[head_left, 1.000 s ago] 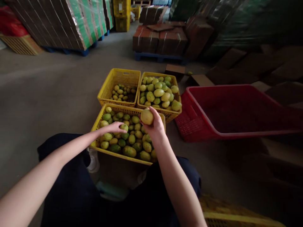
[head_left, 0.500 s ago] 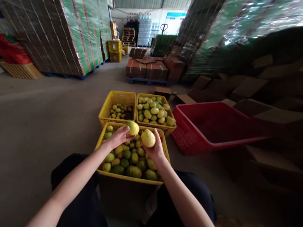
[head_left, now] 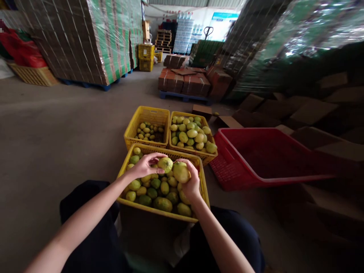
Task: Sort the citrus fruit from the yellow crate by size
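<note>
My left hand [head_left: 146,165] is closed on a yellow-green lemon [head_left: 165,164], with the thumb below and the fingers over it. Right beside it, my right hand [head_left: 192,182] grips a paler yellow lemon [head_left: 181,172]. Both lemons are held above the near yellow crate [head_left: 159,212], which is filled with yellow and green lemons [head_left: 163,204]. Behind it stand two more yellow crates. The back left crate [head_left: 133,123] has a layer of small lemons [head_left: 146,130] at its bottom, and the back right crate [head_left: 196,152] is heaped with larger lemons [head_left: 192,133].
A red plastic basket [head_left: 241,151] lies close on the right, with loose cardboard [head_left: 309,110] behind it. Flattened cartons [head_left: 196,83] sit on a blue pallet ahead. Tall wrapped stacks [head_left: 110,41] rise on both sides. More yellow crates [head_left: 146,57] stand farther back.
My left hand has turned its lemon, so that one end now faces me. The right-hand lemon has also been turned. The whole view has shifted slightly.
</note>
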A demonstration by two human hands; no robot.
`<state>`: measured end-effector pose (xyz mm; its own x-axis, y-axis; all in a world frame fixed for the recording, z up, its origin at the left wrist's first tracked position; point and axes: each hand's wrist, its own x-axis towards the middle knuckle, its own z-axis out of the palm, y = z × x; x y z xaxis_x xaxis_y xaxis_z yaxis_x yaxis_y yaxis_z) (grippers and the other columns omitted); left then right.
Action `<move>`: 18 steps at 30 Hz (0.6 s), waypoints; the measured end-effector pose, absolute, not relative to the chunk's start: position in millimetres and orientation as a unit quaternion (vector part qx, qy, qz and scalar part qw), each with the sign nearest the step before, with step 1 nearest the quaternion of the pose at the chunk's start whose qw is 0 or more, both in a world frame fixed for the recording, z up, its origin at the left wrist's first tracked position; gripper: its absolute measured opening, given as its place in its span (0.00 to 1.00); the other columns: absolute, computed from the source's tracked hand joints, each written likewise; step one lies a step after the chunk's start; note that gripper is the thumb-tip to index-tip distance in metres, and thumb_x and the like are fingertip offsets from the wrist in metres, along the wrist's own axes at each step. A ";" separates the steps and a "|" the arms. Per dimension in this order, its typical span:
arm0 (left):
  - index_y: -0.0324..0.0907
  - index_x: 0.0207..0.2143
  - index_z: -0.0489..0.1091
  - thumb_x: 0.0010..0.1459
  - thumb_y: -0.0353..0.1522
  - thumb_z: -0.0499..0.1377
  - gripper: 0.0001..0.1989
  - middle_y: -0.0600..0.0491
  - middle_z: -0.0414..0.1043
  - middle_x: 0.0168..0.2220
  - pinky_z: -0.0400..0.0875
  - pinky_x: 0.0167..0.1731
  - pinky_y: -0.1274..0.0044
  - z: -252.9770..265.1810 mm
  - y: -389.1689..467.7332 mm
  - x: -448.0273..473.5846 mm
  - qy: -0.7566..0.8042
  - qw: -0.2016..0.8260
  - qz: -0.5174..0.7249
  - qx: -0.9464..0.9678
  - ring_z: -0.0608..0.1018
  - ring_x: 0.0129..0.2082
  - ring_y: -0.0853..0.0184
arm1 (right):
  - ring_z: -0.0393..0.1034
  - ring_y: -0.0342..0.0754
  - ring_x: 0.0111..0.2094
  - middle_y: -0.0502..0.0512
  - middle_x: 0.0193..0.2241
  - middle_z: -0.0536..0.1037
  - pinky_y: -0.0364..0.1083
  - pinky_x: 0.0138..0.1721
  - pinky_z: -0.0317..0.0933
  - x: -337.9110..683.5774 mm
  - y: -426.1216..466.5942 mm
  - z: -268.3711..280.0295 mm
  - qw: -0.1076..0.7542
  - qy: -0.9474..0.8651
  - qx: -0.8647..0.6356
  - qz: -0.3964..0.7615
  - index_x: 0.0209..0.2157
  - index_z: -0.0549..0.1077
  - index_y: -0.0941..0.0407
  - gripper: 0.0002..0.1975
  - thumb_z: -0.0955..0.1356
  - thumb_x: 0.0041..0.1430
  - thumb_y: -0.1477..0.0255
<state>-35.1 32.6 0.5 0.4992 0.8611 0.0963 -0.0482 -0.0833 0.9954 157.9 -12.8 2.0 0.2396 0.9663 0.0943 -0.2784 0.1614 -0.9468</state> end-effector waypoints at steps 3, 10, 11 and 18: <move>0.43 0.49 0.75 0.43 0.36 0.74 0.29 0.47 0.72 0.52 0.69 0.52 0.71 0.5 32.7 -37.7 0.316 0.591 0.404 0.623 0.76 0.47 0.63 | 0.72 0.50 0.37 0.52 0.31 0.80 0.47 0.42 0.64 154.7 -11.8 2.4 0.652 -0.393 -0.438 0.479 0.27 0.80 0.52 0.12 0.66 0.54 0.63; 0.40 0.50 0.74 0.46 0.48 0.69 0.32 0.45 0.76 0.46 0.74 0.40 0.71 4.9 31.3 -33.6 0.366 0.649 0.353 0.565 0.78 0.42 0.59 | 0.74 0.49 0.31 0.51 0.28 0.80 0.45 0.33 0.68 151.8 -7.2 -10.9 0.644 -0.199 -0.399 0.622 0.28 0.77 0.55 0.18 0.69 0.50 0.53; 0.39 0.49 0.74 0.46 0.51 0.68 0.33 0.44 0.76 0.45 0.75 0.39 0.71 4.4 30.9 -31.0 0.372 0.665 0.351 0.545 0.79 0.41 0.59 | 0.74 0.49 0.30 0.51 0.28 0.80 0.45 0.32 0.68 151.8 -6.4 -14.4 0.640 -0.168 -0.391 0.639 0.28 0.77 0.55 0.18 0.69 0.50 0.53; 0.42 0.35 0.72 0.52 0.55 0.61 0.25 0.56 0.71 0.20 0.67 0.18 0.79 -4.4 31.6 -6.2 0.416 0.704 0.380 0.432 0.71 0.16 0.71 | 0.74 0.49 0.24 0.51 0.25 0.80 0.45 0.21 0.68 154.0 -1.5 -20.4 0.580 -0.033 -0.388 0.716 0.34 0.73 0.53 0.15 0.66 0.58 0.55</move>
<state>-6.2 31.6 -4.4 0.3652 0.8946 -0.2575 -0.1769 0.3382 0.9243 154.0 -1.5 -20.4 -0.0261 0.8558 -0.5167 -0.8050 -0.3244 -0.4967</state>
